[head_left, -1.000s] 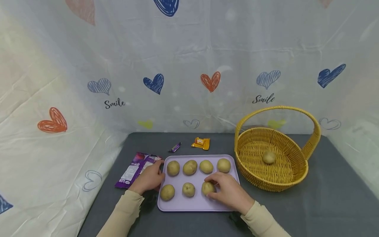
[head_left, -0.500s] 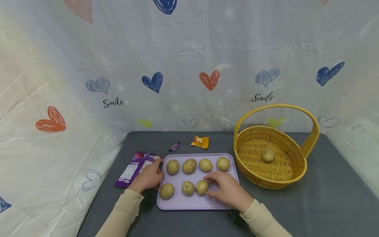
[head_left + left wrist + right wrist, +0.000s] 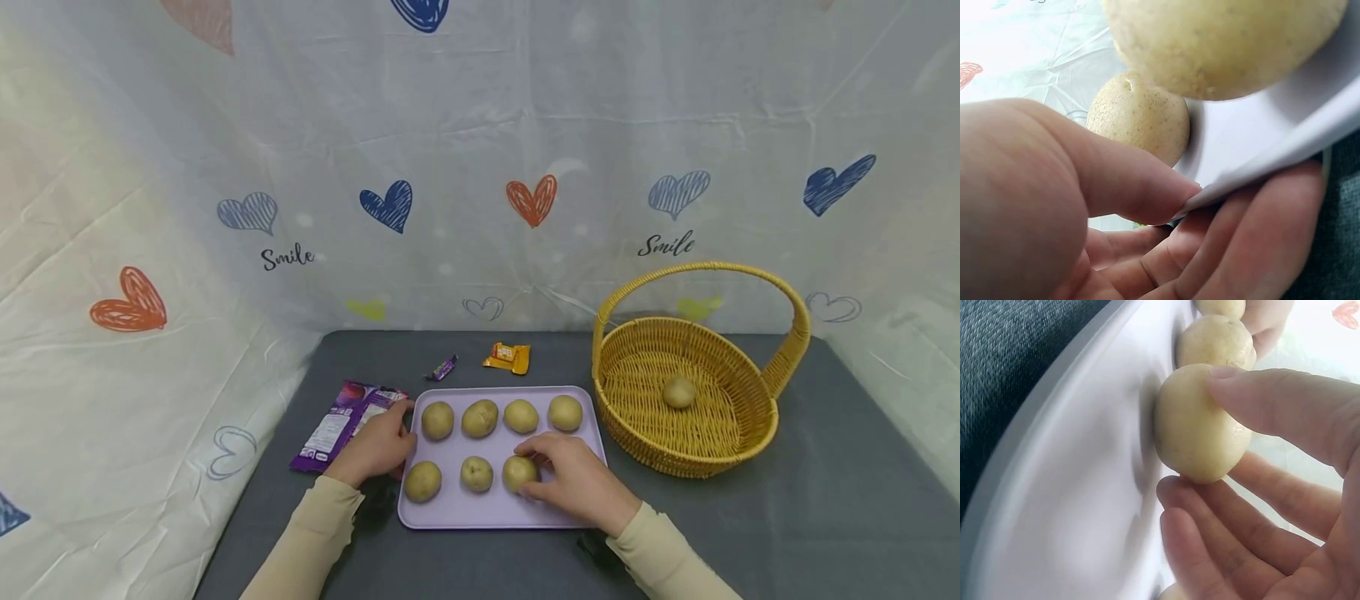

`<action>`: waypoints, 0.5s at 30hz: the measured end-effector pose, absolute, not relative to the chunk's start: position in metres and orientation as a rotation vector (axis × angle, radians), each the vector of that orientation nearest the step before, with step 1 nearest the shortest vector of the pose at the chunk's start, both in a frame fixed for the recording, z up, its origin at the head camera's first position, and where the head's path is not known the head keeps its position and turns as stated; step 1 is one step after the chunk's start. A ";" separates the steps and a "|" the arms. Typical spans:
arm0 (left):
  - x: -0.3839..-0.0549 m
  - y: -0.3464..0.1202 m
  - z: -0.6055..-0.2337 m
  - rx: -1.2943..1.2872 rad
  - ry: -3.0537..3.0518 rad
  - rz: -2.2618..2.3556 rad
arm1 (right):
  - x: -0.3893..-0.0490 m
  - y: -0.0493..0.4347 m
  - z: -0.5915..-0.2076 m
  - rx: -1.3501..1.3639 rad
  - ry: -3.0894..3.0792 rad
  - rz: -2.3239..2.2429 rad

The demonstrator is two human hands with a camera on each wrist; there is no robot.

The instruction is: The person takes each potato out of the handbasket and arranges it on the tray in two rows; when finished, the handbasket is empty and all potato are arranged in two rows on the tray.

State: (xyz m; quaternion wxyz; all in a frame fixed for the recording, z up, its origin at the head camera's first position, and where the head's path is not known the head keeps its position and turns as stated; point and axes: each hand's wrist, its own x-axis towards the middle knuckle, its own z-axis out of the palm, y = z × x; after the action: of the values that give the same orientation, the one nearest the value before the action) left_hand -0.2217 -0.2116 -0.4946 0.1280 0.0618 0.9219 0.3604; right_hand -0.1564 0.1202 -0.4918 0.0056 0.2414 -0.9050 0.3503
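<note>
A lilac tray [image 3: 491,516] carries two rows of potatoes. My left hand [image 3: 377,444] pinches the tray's left rim; in the left wrist view its thumb [image 3: 1141,181] lies on top and the fingers curl underneath. In the front row, my right hand [image 3: 581,479] holds the rightmost potato [image 3: 519,474] between thumb and fingers. The right wrist view shows the thumb on one side of this potato [image 3: 1197,425] and the fingertips at its other side, low over the tray. To its left sit two more front-row potatoes, and several stand behind.
A yellow wicker basket [image 3: 697,462] with a tall handle stands at the right, one potato [image 3: 679,392] inside. A purple snack packet [image 3: 330,433] lies left of the tray, partly behind the left hand. Behind it are a small purple sweet [image 3: 442,368] and an orange wrapped snack [image 3: 507,357].
The potato at my right hand shifted left, apart from the fingers, then came slightly back right between them. My left hand stays on the tray rim.
</note>
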 end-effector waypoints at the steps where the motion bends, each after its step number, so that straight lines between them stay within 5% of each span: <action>1: -0.222 -0.212 -0.494 0.179 2.681 1.047 | -0.156 0.120 -0.492 0.755 -2.835 1.098; 15: -0.221 -0.211 -0.494 0.204 2.695 1.037 | -0.157 0.125 -0.486 0.685 -2.880 1.100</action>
State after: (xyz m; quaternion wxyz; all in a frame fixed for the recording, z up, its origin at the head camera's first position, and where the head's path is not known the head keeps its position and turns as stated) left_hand -0.2213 -0.2110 -0.4937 0.1232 0.0698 0.9238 0.3557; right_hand -0.1573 0.1255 -0.4860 -0.0081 0.2170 -0.9119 0.3482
